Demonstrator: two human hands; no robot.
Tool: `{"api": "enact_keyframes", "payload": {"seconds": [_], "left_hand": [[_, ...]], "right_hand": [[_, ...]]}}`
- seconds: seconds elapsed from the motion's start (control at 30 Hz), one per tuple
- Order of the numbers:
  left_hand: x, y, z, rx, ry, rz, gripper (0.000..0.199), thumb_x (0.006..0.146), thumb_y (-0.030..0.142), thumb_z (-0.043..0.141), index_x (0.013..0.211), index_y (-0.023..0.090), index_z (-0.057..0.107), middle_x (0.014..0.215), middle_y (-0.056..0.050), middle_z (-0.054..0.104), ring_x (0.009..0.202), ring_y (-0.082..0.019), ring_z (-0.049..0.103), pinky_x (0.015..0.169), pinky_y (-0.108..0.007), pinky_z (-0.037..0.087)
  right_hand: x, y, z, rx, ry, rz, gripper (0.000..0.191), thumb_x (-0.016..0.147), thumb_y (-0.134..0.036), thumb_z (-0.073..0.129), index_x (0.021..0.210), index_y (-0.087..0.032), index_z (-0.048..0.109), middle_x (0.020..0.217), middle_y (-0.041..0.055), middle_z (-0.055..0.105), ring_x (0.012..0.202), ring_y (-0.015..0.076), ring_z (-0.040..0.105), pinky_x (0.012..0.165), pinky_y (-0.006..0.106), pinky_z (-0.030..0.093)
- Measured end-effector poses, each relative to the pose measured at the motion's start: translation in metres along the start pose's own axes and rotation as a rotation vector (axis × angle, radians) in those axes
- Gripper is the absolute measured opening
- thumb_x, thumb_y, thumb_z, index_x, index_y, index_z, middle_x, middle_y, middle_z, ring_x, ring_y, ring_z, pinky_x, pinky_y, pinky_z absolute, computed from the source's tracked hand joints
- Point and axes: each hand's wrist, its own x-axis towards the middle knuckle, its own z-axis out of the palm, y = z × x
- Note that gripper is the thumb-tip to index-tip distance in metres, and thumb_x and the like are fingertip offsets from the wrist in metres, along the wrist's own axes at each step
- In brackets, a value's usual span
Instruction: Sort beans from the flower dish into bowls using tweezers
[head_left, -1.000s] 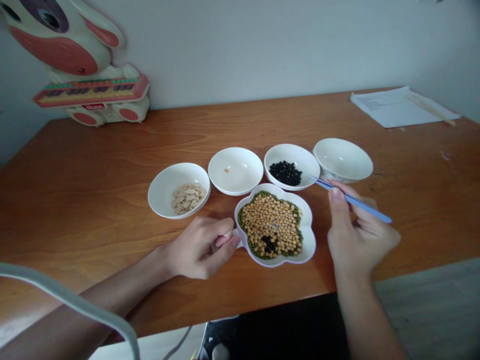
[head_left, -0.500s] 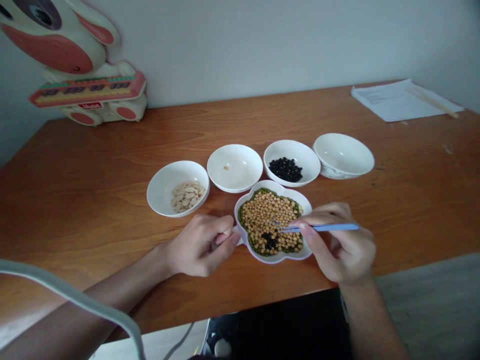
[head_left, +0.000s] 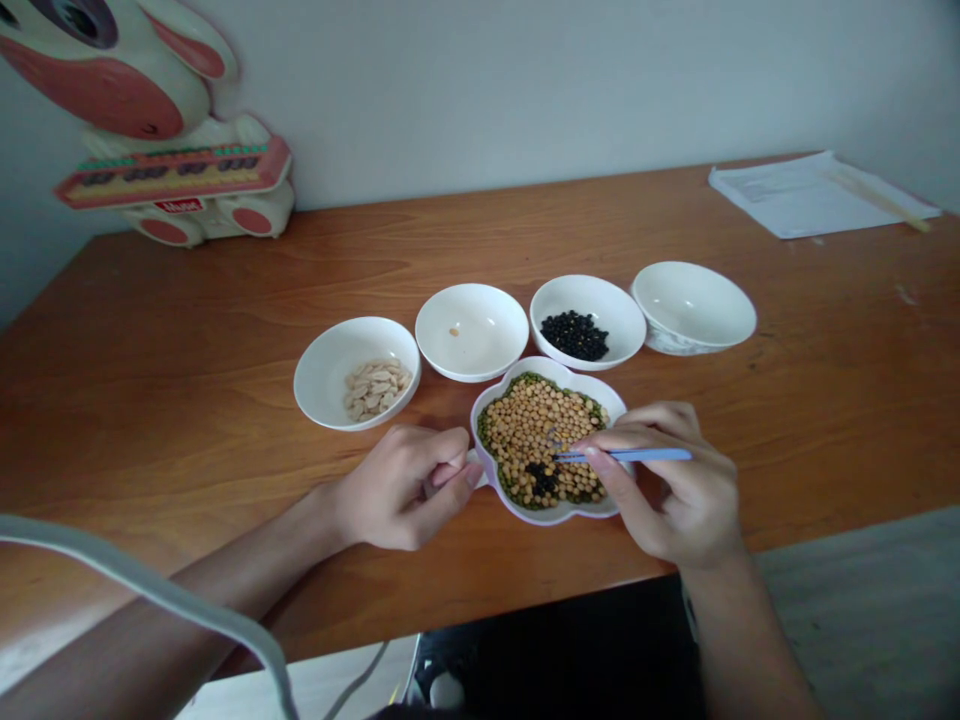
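My left hand is closed round the short handle of a flower-shaped dish with a pale purple rim. Yellow soybeans fill most of the dish, with green beans showing along its edge. A small cluster of black beans lies near the front. My right hand pinches slim blue tweezers over the dish. Their tips are down among the soybeans, just behind the black cluster; whether they grip a bean I cannot tell.
Behind the dish stand white bowls: one with pale flat seeds, one with a single small bit, one with black beans, and one with no contents visible. A toy keyboard animal, papers and a grey cable are also there.
My right hand has shifted slightly left, and the visible tail of the tweezers is shorter. My left hand keeps its hold on the handle. The view has moved a little.
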Motion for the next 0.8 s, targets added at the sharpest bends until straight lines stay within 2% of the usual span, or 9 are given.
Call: {"api": "enact_keyframes", "payload": {"seconds": [0.27, 0.33, 0.5, 0.6, 0.7, 0.8], "left_hand": [[0.0, -0.001, 0.0, 0.003, 0.003, 0.007, 0.034, 0.096, 0.011, 0.056, 0.074, 0.022, 0.032, 0.062, 0.009, 0.035, 0.05, -0.006, 0.031, 0.049, -0.022, 0.025], [0.0, -0.001, 0.0, -0.004, 0.004, 0.007, 0.034, 0.096, 0.011, 0.056, 0.074, 0.022, 0.032, 0.062, 0.009, 0.035, 0.05, -0.006, 0.031, 0.049, -0.022, 0.025], [0.001, -0.002, 0.001, -0.019, 0.0, 0.007, 0.035, 0.096, 0.011, 0.056, 0.074, 0.022, 0.032, 0.062, 0.008, 0.036, 0.05, -0.005, 0.031, 0.048, -0.021, 0.024], [0.001, -0.002, 0.001, -0.025, 0.003, 0.011, 0.035, 0.096, 0.011, 0.056, 0.074, 0.021, 0.032, 0.062, 0.009, 0.036, 0.05, -0.005, 0.031, 0.048, -0.021, 0.023], [0.0, -0.003, 0.001, -0.023, -0.002, 0.004, 0.034, 0.096, 0.01, 0.057, 0.075, 0.022, 0.032, 0.063, 0.009, 0.036, 0.05, -0.005, 0.031, 0.049, -0.022, 0.024], [-0.001, -0.003, 0.001, -0.02, -0.006, -0.005, 0.034, 0.095, 0.01, 0.057, 0.075, 0.022, 0.032, 0.064, 0.009, 0.037, 0.05, -0.005, 0.03, 0.049, -0.021, 0.024]], "right_hand": [[-0.002, -0.001, -0.003, 0.005, 0.008, 0.015, 0.018, 0.088, -0.012, 0.07, 0.098, -0.026, 0.075, 0.084, -0.0019, 0.079, 0.074, 0.018, 0.068, 0.073, 0.039, 0.05], [-0.005, 0.0, -0.003, -0.007, 0.066, 0.027, 0.019, 0.088, -0.012, 0.07, 0.1, -0.026, 0.076, 0.085, -0.0011, 0.08, 0.074, 0.0188, 0.068, 0.072, 0.039, 0.051], [-0.01, 0.007, 0.003, -0.117, 0.383, 0.083, 0.033, 0.089, -0.01, 0.072, 0.113, -0.03, 0.079, 0.095, 0.0004, 0.083, 0.074, 0.0211, 0.072, 0.072, 0.041, 0.053], [-0.004, 0.012, 0.008, -0.196, 0.514, 0.16, 0.032, 0.092, -0.015, 0.073, 0.119, -0.032, 0.079, 0.098, 0.0012, 0.083, 0.076, 0.0211, 0.072, 0.073, 0.04, 0.054], [0.005, 0.015, 0.013, -0.202, 0.508, 0.283, 0.025, 0.095, -0.025, 0.073, 0.119, -0.029, 0.079, 0.097, 0.0021, 0.083, 0.083, 0.0205, 0.073, 0.075, 0.038, 0.058], [0.008, 0.014, 0.016, -0.169, 0.482, 0.353, 0.022, 0.097, -0.03, 0.071, 0.117, -0.027, 0.079, 0.104, 0.0031, 0.082, 0.093, 0.0207, 0.076, 0.081, 0.037, 0.06]]}}
